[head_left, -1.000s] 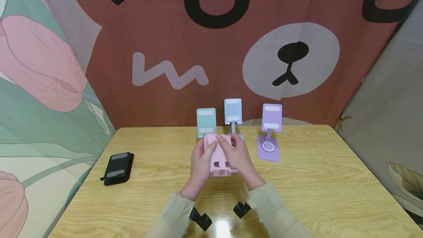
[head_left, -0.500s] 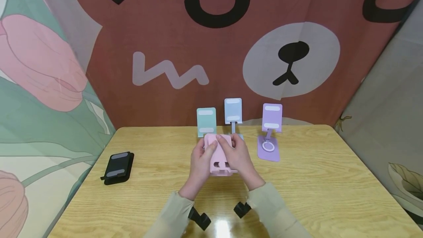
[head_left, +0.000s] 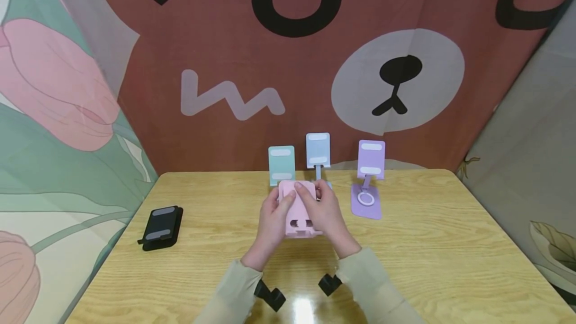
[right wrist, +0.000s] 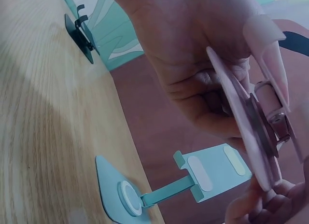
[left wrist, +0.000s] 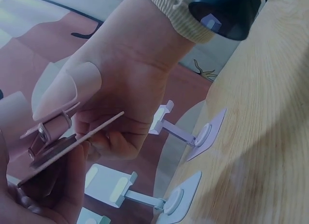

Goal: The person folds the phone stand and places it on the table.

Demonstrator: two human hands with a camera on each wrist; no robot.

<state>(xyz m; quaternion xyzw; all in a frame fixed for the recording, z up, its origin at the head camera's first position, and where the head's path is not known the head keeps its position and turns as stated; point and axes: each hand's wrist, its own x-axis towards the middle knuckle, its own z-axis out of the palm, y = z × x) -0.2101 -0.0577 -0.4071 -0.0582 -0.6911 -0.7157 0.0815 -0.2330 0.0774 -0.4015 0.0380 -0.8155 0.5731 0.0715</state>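
In the head view a pink phone stand [head_left: 297, 210] is held above the middle of the table, its two plates folded close together. My left hand [head_left: 271, 221] grips its left side, with the thumb on the upper plate. On the right side, my right hand [head_left: 327, 213] grips it the same way. Both wrist views show the stand edge-on: the hinge [left wrist: 54, 127] lies between the plates, and fingers curl under the base plate [right wrist: 236, 113]. Behind the hands stand a teal phone stand [head_left: 281, 164] and a light blue phone stand [head_left: 317, 149].
A purple phone stand [head_left: 371, 159] is unfolded at the back right of the wooden table [head_left: 427, 259]. Lying folded at the left is a black phone stand [head_left: 161, 228]. A printed cloth [head_left: 216, 139] hangs behind the table's back edge. Each wrist carries a small black camera.
The pink stand's lower plate shows slightly less below the upper one than a second ago. Both hands keep their grip almost in place, and the other stands have not moved.
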